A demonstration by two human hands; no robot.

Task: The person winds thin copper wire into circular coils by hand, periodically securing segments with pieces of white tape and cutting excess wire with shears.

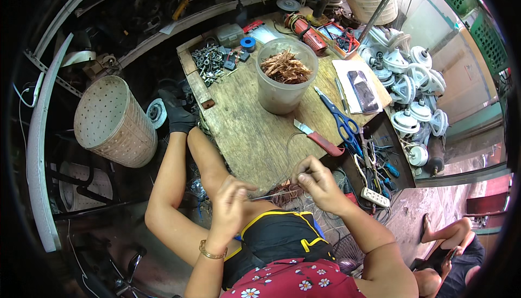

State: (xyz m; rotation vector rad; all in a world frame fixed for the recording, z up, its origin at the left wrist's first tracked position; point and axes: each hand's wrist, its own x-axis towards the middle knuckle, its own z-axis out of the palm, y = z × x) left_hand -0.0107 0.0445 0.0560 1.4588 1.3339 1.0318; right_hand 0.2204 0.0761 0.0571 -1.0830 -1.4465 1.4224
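My left hand [230, 203] and my right hand [315, 181] are close together over my lap at the near edge of a worn wooden table [249, 130]. Both pinch thin copper wire [277, 194] stretched between them, and a tangle of the same wire lies just below. On the table stands a clear plastic tub [283, 78] filled with copper wire scraps. A red-handled knife [319, 138] and blue-handled scissors [339, 121] lie to the right of the tub.
A pile of bolts and metal parts [209, 62] sits at the table's far left. A phone [362, 89] lies on white paper at right. White motor parts [412, 89] are stacked beyond. A perforated drum [114, 121] lies left. A power strip [375, 196] sits by another person's leg [450, 233].
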